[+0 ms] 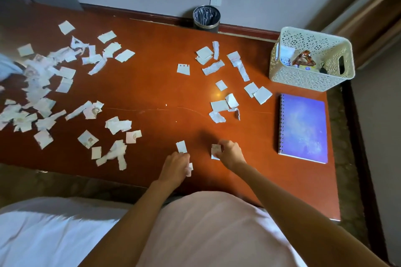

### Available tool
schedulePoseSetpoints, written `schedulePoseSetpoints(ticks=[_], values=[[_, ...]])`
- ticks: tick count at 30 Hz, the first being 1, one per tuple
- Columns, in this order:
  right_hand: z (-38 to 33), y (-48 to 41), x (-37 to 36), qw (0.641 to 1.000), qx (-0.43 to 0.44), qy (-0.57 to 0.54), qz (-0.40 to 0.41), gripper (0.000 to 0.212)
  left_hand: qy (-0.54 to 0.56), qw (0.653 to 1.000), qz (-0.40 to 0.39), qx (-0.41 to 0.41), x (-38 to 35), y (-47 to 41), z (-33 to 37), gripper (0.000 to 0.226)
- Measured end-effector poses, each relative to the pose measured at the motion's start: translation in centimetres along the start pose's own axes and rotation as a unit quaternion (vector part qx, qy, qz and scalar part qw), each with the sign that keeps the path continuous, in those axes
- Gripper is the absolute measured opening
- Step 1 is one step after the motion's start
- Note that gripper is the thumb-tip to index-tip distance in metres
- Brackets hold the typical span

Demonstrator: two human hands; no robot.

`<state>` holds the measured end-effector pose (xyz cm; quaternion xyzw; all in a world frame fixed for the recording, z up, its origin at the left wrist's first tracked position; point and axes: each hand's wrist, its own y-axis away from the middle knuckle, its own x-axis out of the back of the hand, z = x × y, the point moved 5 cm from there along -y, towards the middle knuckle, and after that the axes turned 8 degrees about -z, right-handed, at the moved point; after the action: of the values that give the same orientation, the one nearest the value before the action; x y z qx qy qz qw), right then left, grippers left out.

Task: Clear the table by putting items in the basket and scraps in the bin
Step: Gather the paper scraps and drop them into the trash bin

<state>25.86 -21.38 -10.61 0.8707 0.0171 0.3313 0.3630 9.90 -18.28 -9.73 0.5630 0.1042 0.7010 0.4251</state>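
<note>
- White paper scraps point(219, 106) lay strewn over the red-brown desk point(156, 84), thickest at its left end.
- We saw the right hand point(231, 154) pinching a scrap point(215, 151) near the desk's front edge, while the left hand point(175, 166) curled round a few more.
- A purple notebook point(303, 128) lay to the right, with the cream basket point(303, 80) just behind it.
- The bin point(206, 26) stood past the far edge, by the wall.

Both bare forearms reach forward. The left grip point(176, 166) curls round a small scrap point(190, 168); the right grip point(230, 154), just beside it, pinches a printed scrap point(215, 151).
</note>
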Motion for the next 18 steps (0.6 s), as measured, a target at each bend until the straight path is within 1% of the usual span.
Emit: schedulePoseSetpoints(ticks=[2,4,6,8,9,10,13,18], values=[[0.0,-0.2,0.3,1.0,-0.002,0.005,0.002,0.02,0.035,0.999,0.011,0.002,0.3,0.1,0.2,0.005],[-0.1,-0.4,0.7,1.0,0.002,0.004,0.007,0.02,0.114,0.993,0.033,0.019,0.9,-0.2,-0.4,0.006],[-0.5,-0.7,1.2,1.0,0.004,0.003,0.013,0.023,0.165,0.984,0.061,0.038,1.9,-0.8,-1.1,0.023],[-0.9,-1.2,1.9,1.0,0.001,-0.001,0.022,0.029,0.177,0.981,0.056,0.06,2.6,-1.7,-1.8,0.05],[-1.1,-1.4,2.3,1.0,0.001,-0.002,0.028,0.033,0.175,0.981,0.048,0.075,2.8,-2.0,-2.1,0.059],[-1.4,-1.7,2.7,0.999,0.001,-0.003,0.036,0.038,0.169,0.981,0.041,0.087,2.9,-2.3,-2.2,0.061],[-2.1,-2.5,3.8,0.998,0.011,0.012,0.054,0.047,0.136,0.985,0.042,0.093,3.0,-2.8,-2.2,0.042],[-2.9,-4.5,4.6,0.998,-0.004,0.042,0.043,0.057,0.094,0.991,0.053,0.073,3.6,-3.4,-1.5,0.023]])
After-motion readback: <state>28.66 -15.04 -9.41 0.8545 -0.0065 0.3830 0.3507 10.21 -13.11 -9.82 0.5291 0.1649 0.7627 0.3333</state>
